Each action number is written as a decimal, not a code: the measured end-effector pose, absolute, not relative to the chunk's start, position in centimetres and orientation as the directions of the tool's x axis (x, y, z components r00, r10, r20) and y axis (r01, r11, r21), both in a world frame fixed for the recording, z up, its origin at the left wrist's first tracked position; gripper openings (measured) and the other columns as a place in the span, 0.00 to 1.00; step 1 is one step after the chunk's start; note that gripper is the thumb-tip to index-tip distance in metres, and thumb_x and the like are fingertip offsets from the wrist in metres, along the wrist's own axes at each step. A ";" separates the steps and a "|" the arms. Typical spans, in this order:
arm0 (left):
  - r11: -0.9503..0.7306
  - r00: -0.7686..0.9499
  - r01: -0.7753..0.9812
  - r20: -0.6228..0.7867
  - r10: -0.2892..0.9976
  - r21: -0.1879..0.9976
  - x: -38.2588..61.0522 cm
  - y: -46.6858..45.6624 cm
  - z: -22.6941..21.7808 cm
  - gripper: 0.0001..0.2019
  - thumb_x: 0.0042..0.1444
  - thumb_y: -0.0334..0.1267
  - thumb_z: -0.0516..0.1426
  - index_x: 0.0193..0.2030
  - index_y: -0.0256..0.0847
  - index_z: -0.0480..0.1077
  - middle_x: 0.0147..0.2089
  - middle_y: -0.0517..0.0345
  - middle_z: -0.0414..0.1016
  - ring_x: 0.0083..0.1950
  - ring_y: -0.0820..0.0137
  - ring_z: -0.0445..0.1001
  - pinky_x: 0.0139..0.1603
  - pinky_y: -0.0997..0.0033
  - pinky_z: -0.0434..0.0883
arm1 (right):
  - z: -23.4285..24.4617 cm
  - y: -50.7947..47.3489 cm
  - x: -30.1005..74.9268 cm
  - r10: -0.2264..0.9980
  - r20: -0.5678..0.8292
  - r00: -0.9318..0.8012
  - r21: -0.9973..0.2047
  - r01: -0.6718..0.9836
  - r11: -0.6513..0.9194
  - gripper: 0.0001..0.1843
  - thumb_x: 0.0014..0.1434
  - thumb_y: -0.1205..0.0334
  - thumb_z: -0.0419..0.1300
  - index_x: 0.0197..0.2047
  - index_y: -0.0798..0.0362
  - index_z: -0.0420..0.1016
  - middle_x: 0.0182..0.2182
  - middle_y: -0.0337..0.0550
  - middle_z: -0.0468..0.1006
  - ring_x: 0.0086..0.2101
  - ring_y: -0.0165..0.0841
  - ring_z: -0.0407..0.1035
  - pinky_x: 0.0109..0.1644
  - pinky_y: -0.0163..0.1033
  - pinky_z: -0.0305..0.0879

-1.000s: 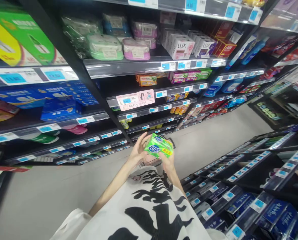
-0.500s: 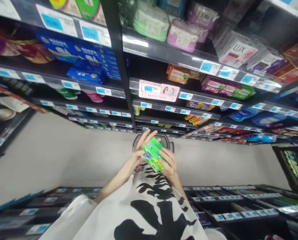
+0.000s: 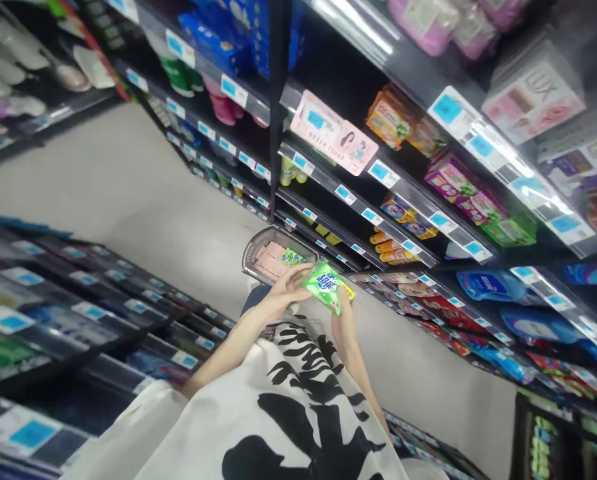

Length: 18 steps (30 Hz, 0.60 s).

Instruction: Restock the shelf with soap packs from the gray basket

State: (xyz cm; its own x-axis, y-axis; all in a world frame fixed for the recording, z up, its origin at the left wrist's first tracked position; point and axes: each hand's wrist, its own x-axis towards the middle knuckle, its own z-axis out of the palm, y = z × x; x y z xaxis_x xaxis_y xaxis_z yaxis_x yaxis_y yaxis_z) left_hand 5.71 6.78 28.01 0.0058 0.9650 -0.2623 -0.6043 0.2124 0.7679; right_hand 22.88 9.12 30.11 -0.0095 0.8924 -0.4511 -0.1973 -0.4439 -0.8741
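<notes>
Both my hands hold a bright green soap pack with blue lettering and a yellow corner, in front of my body. My left hand grips its left end, thumb and fingers at the edge. My right hand is closed around the lower right side, with most of its fingers hidden behind the pack. Just beyond my left hand is a dark shopping basket. Inside it lie a pink package and another green pack, partly covered by my hand.
Store shelves with price tags rise ahead, carrying orange soap boxes, purple soap boxes, LUX boxes and blue bottles. A pink sign hangs on a shelf edge. More shelving stands behind on the left. Grey floor runs between.
The view has rotated, so the shelves now slant. The basket's contents have come into sight. The green soap pack has turned in my hands and sits slightly further right.
</notes>
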 end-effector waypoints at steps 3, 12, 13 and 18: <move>0.258 -0.120 -0.452 -0.346 0.931 0.854 6.0 5.6 27.6 0.36 0.40 0.44 0.76 0.58 0.42 0.74 0.54 0.50 0.74 0.53 0.61 0.73 0.53 0.64 0.72 | 29.5 10.2 23.9 0.729 -0.647 -0.225 -0.695 -0.219 -0.685 0.28 0.55 0.40 0.69 0.51 0.50 0.75 0.45 0.46 0.84 0.48 0.44 0.78 0.48 0.51 0.80; 0.238 -0.228 -0.383 -0.341 0.912 0.892 4.9 6.7 21.3 0.38 0.48 0.52 0.71 0.64 0.43 0.68 0.53 0.49 0.76 0.41 0.66 0.75 0.46 0.65 0.74 | 26.9 14.4 24.2 0.572 -0.770 -0.281 -0.593 -0.013 -0.805 0.28 0.46 0.50 0.76 0.49 0.48 0.78 0.46 0.43 0.84 0.46 0.44 0.79 0.51 0.55 0.80; 0.244 -0.200 -0.422 -0.352 0.914 0.873 4.8 7.3 19.3 0.37 0.49 0.54 0.70 0.64 0.42 0.67 0.53 0.48 0.77 0.42 0.65 0.76 0.46 0.65 0.74 | 26.7 15.6 24.2 0.588 -0.770 -0.249 -0.609 0.014 -0.793 0.28 0.46 0.49 0.76 0.49 0.48 0.78 0.46 0.45 0.84 0.47 0.45 0.79 0.52 0.57 0.79; 0.572 -0.239 -0.331 -0.653 0.718 0.750 5.2 6.2 5.9 0.23 0.49 0.56 0.61 0.44 0.40 0.74 0.38 0.49 0.80 0.45 0.53 0.78 0.52 0.55 0.72 | 26.9 24.9 22.9 0.787 -0.603 -0.131 -0.797 0.143 -0.587 0.26 0.50 0.43 0.72 0.49 0.44 0.78 0.47 0.44 0.83 0.54 0.45 0.75 0.59 0.62 0.73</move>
